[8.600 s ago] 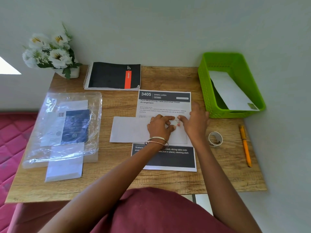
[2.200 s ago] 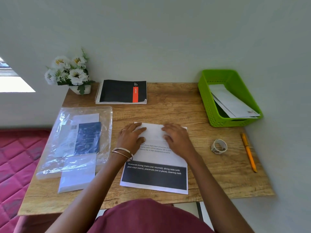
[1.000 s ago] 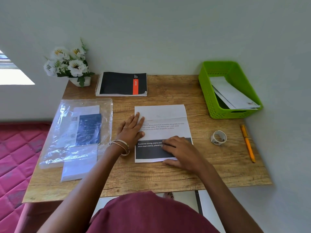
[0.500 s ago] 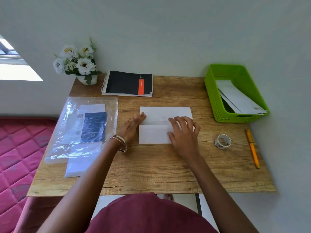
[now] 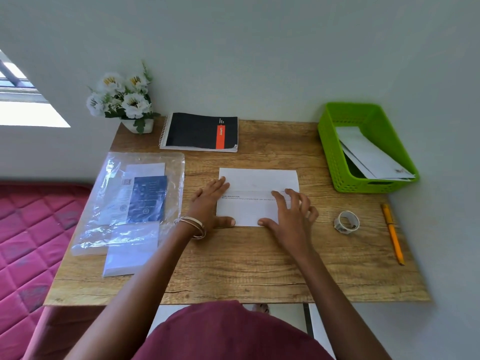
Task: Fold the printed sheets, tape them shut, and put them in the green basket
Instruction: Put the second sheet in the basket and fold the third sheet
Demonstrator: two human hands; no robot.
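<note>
Fingers (image 5: pixel 279 197) on folded white sheet (image 5: pixel 255 181)

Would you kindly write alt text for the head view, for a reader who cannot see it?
Both hands, left hand and right hand, press a folded printed sheet flat on a wooden table. A tape roll and a green basket holding folded sheets sit to the right.

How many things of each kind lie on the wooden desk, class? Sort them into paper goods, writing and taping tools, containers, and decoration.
Paper goods: 4 – folded sheet, notebook, plastic packet, white stack
Tools: 2 – tape roll, pencil
Containers: 1 – green basket, folded sheets inside, number unclear
Decoration: 1 – flower pot
Total: 8
</note>
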